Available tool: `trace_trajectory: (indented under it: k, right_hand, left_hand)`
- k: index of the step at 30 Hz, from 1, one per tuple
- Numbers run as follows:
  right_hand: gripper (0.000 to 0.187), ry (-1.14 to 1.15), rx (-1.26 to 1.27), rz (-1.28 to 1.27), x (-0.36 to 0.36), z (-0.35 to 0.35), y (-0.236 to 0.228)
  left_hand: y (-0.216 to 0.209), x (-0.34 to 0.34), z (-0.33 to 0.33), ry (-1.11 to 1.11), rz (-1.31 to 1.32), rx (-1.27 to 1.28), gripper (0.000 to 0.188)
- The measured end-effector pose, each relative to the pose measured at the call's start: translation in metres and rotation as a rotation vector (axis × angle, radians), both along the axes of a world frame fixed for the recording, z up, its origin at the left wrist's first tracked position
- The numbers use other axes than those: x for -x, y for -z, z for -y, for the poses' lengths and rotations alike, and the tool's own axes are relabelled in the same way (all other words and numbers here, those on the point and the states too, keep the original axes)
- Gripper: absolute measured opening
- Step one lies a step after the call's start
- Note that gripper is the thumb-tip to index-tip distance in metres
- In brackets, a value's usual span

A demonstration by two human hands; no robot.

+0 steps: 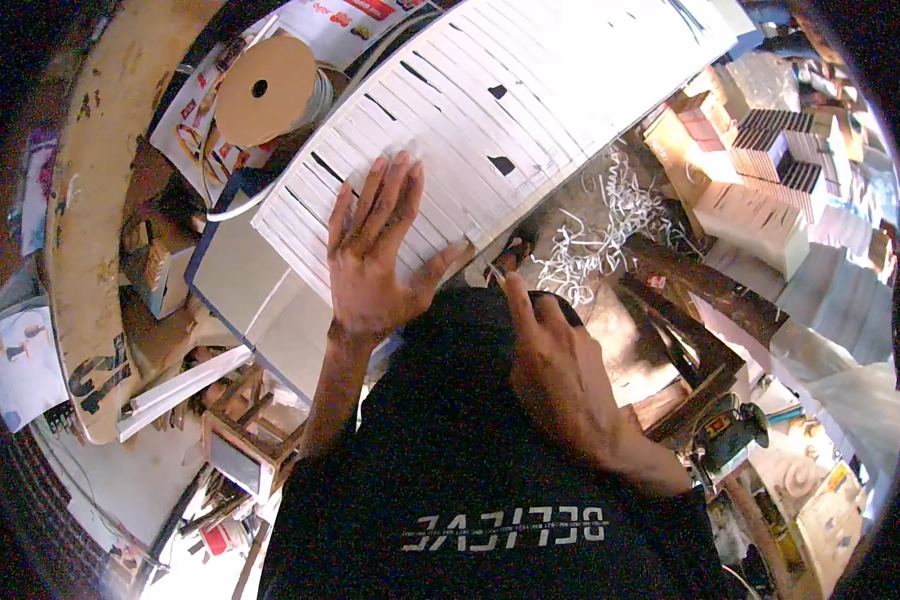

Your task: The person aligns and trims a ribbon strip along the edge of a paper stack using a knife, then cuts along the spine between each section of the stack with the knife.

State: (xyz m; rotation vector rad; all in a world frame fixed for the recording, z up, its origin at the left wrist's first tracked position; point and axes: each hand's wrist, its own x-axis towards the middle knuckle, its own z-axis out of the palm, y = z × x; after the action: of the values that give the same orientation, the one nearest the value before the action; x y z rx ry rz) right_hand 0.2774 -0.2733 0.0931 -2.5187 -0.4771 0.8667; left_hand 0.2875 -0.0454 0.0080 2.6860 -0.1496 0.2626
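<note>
My left hand (375, 250) lies flat with its fingers spread on a long white panel (440, 165) of side-by-side strips, which has several dark gaps and holes. At the panel's near right edge, my right hand (567, 375) is closed around a small tool with a thin metal blade (494, 270). Its index finger stretches along the tool, and most of the handle is hidden in the hand. The tip is close to the panel's corner, but I cannot tell whether it touches.
Curled white trimmings (610, 235) lie on the floor to the right. A cord spool (265, 92) sits left of the panel, near a long worn board (100, 200). Stacked boxes (755, 215) stand at right. A small wooden frame (255, 425) is at lower left.
</note>
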Motion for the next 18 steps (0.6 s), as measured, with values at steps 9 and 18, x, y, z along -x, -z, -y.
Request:
trace_trajectory:
  k: [9, 18]
  right_hand:
    - [0.058, -0.057, -0.032, 0.022, -0.006, -0.001, 0.008]
    - [0.039, 0.047, 0.221, -0.101, 0.024, 0.049, 0.005]
  left_hand:
    - [0.003, -0.003, -0.003, 0.008, 0.04, -0.023, 0.076]
    - [0.003, 0.004, -0.013, 0.04, 0.021, 0.007, 0.081]
